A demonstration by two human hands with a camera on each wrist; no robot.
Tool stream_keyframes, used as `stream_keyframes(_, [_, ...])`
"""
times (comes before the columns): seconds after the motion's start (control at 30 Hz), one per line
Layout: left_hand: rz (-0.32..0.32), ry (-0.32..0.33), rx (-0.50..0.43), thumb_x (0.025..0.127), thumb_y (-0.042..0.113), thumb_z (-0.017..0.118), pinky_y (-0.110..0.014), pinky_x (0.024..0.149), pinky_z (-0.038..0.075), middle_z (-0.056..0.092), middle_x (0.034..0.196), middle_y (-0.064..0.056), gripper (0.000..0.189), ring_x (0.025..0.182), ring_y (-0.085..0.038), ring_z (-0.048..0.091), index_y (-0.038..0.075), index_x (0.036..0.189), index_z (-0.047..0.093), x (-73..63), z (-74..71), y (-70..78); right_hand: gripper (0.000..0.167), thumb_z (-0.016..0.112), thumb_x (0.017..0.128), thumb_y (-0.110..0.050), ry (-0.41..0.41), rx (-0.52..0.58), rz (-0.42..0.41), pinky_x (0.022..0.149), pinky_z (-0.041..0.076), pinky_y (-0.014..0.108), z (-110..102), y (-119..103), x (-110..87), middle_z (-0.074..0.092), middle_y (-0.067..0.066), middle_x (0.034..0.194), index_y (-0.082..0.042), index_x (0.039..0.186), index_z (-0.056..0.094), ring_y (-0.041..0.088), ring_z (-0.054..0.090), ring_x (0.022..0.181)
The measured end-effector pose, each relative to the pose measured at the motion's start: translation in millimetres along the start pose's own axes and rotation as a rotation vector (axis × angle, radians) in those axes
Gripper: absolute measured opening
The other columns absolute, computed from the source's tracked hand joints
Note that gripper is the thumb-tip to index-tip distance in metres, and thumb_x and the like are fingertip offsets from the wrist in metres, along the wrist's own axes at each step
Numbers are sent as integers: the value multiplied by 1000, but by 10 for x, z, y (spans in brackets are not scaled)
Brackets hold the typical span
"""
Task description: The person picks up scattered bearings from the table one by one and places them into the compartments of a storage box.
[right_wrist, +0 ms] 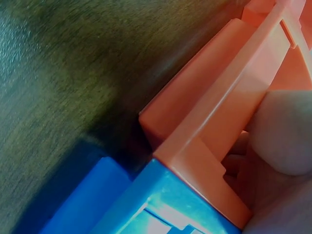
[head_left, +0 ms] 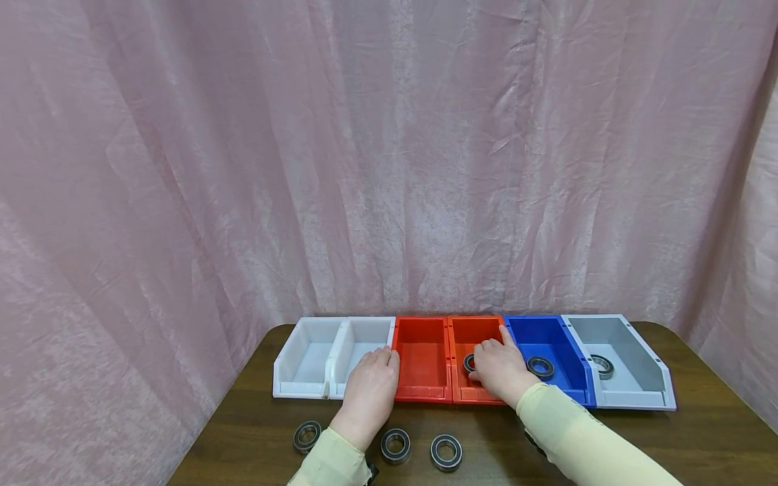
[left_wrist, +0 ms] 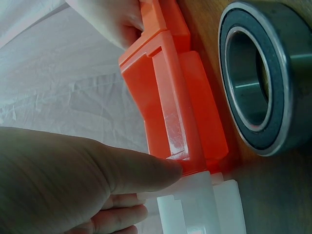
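My right hand (head_left: 501, 368) reaches into the second red bin (head_left: 480, 329), its index finger stretched toward the wall shared with the blue bin. Its thumb and other fingers close around a ball bearing (head_left: 469, 363), which they partly hide. My left hand (head_left: 372, 385) rests at the wall between a white bin (head_left: 365, 329) and the first red bin (head_left: 422, 351), fingers relaxed. In the left wrist view its thumb (left_wrist: 141, 170) lies straight along the corner where the red and white bins meet. No bearing shows in this hand.
Loose bearings lie on the wooden table in front: one at left (head_left: 306, 437), one in the middle (head_left: 396, 445), one farther right (head_left: 446, 452). The blue bin (head_left: 547, 331) and grey bin (head_left: 638, 351) each hold a bearing. Another white bin (head_left: 313, 351) ends the row at left; pink curtain behind.
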State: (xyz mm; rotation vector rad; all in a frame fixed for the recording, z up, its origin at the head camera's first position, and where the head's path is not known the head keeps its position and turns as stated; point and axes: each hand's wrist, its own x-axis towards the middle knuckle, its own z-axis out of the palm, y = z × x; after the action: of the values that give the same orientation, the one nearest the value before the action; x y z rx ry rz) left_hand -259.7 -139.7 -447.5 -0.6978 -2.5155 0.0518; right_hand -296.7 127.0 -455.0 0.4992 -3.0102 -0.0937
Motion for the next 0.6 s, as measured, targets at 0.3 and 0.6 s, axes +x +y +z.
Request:
stream_keyframes(0.3, [7, 0, 13, 84, 10, 97, -42, 103, 61, 78, 124, -18, 48, 109, -29, 74, -2, 125, 76, -11, 1, 3, 39, 89, 93, -32, -3, -2, 5, 129, 19, 71, -19, -21, -8, 77, 17, 109, 0, 112, 78, 39, 69, 114])
stream_keyframes(0.6, [7, 1, 13, 85, 8, 95, -43, 103, 61, 78, 124, -18, 46, 109, -29, 74, -2, 126, 76, -1, -1, 2, 36, 92, 90, -30, 2, -15, 9, 129, 21, 70, -29, -28, -2, 77, 15, 103, -1, 106, 79, 38, 70, 109])
